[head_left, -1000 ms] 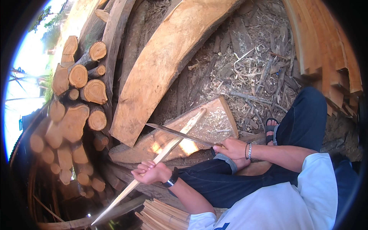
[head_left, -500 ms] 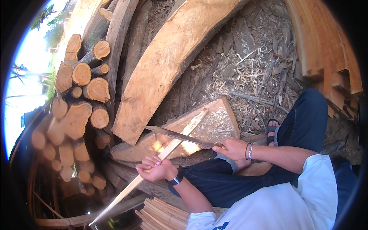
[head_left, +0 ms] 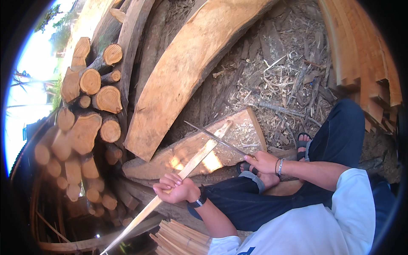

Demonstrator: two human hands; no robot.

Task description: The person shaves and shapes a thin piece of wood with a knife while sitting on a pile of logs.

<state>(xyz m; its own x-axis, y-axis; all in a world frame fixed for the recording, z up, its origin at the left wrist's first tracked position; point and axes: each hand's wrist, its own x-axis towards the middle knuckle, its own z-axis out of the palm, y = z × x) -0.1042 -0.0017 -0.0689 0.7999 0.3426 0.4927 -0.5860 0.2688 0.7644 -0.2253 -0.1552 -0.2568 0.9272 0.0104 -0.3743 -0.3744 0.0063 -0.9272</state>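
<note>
Across the far middle, a slab (head_left: 191, 63) slants away from you, with logs (head_left: 88, 134) piled to its left and boards (head_left: 361, 55) stacked at the far right. Nearer, a block (head_left: 243, 142) lies by the slab's near end; slats (head_left: 182, 239) lie bundled at the near edge. Your stick (head_left: 197, 159) runs from near left out over the block, the fingers of your left hand (head_left: 177, 190) wrapped around it. The knife (head_left: 216, 139), grasped in your right hand (head_left: 262, 162), crosses the stick's far part; whether they touch, I cannot tell.
</note>
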